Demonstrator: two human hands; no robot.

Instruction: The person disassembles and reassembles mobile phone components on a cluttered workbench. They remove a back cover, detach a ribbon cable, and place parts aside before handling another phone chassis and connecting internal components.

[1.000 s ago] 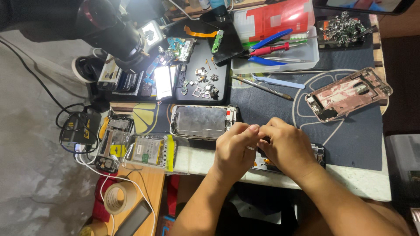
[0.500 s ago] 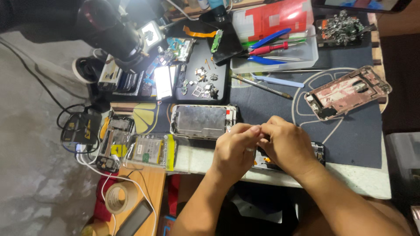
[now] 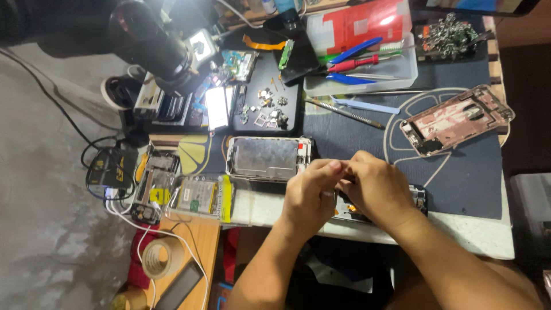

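Note:
My left hand [image 3: 311, 195] and my right hand [image 3: 376, 188] meet at the near edge of the dark work mat [image 3: 470, 178]. Their fingertips are pinched together just above an opened phone body [image 3: 418, 199], which lies mostly hidden under my right hand. Whatever sits between the fingertips is too small to make out. Just left of my left hand lies a silver phone frame [image 3: 267, 158], flat and face up.
A pink-gold phone housing [image 3: 456, 119] lies at the far right. A clear tray [image 3: 361, 69] holds blue and red tools. A black tray [image 3: 270, 106] carries small parts beside a microscope [image 3: 155, 49]. At the left sit boards [image 3: 201, 195], cables and a tape roll [image 3: 159, 258].

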